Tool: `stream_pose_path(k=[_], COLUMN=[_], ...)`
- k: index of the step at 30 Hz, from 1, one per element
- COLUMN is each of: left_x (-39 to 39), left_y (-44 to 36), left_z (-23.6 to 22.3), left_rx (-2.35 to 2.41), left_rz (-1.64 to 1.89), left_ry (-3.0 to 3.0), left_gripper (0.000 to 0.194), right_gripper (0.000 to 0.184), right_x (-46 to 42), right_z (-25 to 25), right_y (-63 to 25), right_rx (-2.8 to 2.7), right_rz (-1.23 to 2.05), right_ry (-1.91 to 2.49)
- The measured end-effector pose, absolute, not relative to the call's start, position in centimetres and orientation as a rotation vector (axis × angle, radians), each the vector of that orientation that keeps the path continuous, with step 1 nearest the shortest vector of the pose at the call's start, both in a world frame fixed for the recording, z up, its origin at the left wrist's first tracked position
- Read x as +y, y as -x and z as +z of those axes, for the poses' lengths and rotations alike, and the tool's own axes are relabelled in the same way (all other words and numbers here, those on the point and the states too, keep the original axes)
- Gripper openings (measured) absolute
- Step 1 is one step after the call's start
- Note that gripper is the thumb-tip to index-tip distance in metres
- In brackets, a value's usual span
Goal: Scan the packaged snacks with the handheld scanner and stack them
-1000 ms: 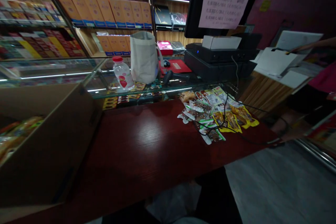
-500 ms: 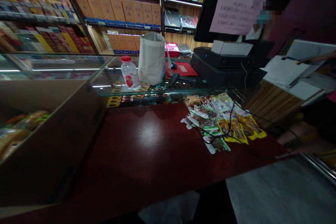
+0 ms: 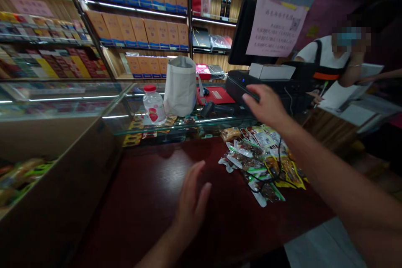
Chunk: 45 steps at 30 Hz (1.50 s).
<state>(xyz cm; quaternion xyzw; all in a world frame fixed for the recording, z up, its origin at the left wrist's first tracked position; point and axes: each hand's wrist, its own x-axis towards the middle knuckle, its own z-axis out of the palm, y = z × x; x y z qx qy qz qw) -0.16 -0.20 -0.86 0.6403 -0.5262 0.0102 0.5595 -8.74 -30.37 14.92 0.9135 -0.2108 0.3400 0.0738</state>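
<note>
My left hand (image 3: 191,199) hovers over the dark red tabletop (image 3: 144,201), fingers stretched out and thumb apart, holding nothing. Reaching in from the right, my right hand (image 3: 266,104) is in front of the black cash drawer (image 3: 237,88), its fingers extended and no object visible in them. Below that hand lies a pile of packaged snacks: clear pouches with green edges (image 3: 266,190), yellow packets (image 3: 290,171) and a tan packet (image 3: 230,134). A black cable (image 3: 280,155) runs across them. My right forearm hides part of the pile.
A cardboard box (image 3: 63,176) with packaged food stands at left. On the glass counter are a red-capped bottle (image 3: 154,106), a white bag (image 3: 180,86), a handheld scanner (image 3: 216,109) and a monitor (image 3: 240,29). A masked person (image 3: 326,56) stands behind at right.
Both my hands have come into view, the left over the table, the right above the snacks. The view has tilted up slightly. The other person is now more fully visible.
</note>
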Motion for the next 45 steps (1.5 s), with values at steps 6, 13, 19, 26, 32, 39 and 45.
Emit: stream_pose_path(k=[6,13,19,26,32,39,45], left_x=[-0.8,-1.3,-1.8,-1.5,-1.9,-2.5,-2.3], left_y=[0.6,-0.6,-0.3,-0.7,-1.0,-0.8,-1.0], left_z=[-4.9,-5.7,-6.6,-5.9,-5.5,-4.8,-4.7], left_rx=[-1.721,-1.7,-1.656,-1.599,-1.415,-1.308,-1.385], left_rz=[0.224,0.32,0.384,0.245,0.094,0.018,0.033], left_ry=[-1.604,-1.527,-1.537,-1.574,-1.571,-1.521,-1.522], left_gripper=[0.055,0.047,0.042,0.047,0.044,0.033,0.035], right_gripper=[0.062,0.044,0.038,0.038,0.036,0.045,0.045], right_x=[-32.8,-36.1,-36.7,-34.5,-32.7,-27.8,-24.6], right_z=[9.8,8.5,6.6,9.5,14.7,16.3,12.8], right_y=[0.8,-3.8,-4.0,1.3,10.1,17.9,19.9], right_rx=[-0.761,-0.825,-0.742,-0.618,-0.605,-0.889,-1.217], right_rz=[0.679,0.477,0.572,1.009,1.343,1.609,1.819], right_ry=[-2.838,-2.844,-2.839,-2.655,-2.421,-2.486,-2.784])
